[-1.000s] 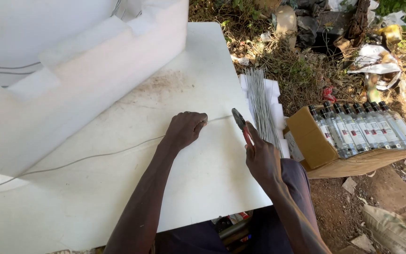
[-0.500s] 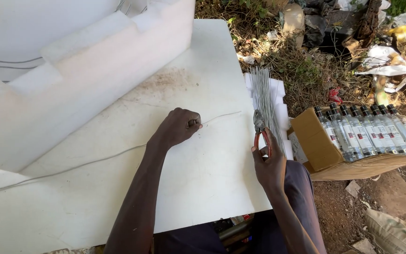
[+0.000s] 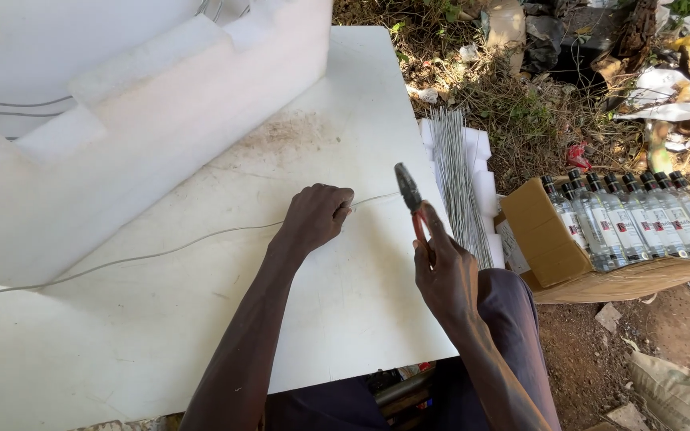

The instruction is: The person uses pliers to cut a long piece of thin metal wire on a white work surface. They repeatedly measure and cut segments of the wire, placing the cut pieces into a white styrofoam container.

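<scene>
My left hand (image 3: 315, 217) is closed on a thin grey wire (image 3: 161, 254) that runs left across a white board (image 3: 201, 319). A short free end of the wire reaches right toward the jaws of red-handled pliers (image 3: 409, 195), which my right hand (image 3: 444, 271) grips by the handles. The plier jaws point up and left and sit at the wire's tip. Just right of the pliers lies a bundle of straight cut wire lengths (image 3: 458, 179) on white foam pieces at the board's right edge.
A stepped white foam block (image 3: 137, 128) stands along the back left of the board. An open cardboard box of several clear bottles (image 3: 624, 227) sits on the dirt at the right. Litter and dry grass (image 3: 569, 72) lie beyond.
My left hand slid right along the wire, then held. My right hand carried the pliers right toward the bundle and has now brought them back left to the wire's end.
</scene>
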